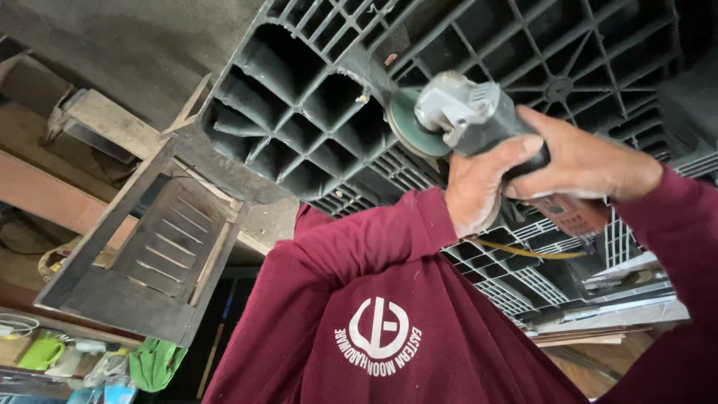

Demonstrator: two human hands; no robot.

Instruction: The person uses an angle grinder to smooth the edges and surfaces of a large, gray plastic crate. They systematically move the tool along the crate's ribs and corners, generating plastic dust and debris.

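The angle grinder (479,120) is up at the middle of my view, its green-backed disc (410,123) touching a rib of the dark plastic pallet (314,112) that stands tilted in front of me; my left hand (479,187) is wrapped tight round the grey body just behind the head, fingers closed on it, and my right hand (583,161) is clamped over the rear of the body where the red casing (572,213) begins; both hands are shut on the tool, none spread

What worries me: the disc sits at a corner between ribs, so I judge it could bite and kick back toward my maroon sleeve (374,239), which hangs close under it; the yellow cable (523,251) trails just below my wrists and could snag; the pallet leans rather than lies flat, and might shift under pressure

Around: a grey slatted wooden frame (149,247) stands to the left, near the pallet's edge; below it a green mug (41,352) and a green cloth (153,363) on a cluttered shelf; flat boards (591,337) lie lower right; nothing stands between disc and rib
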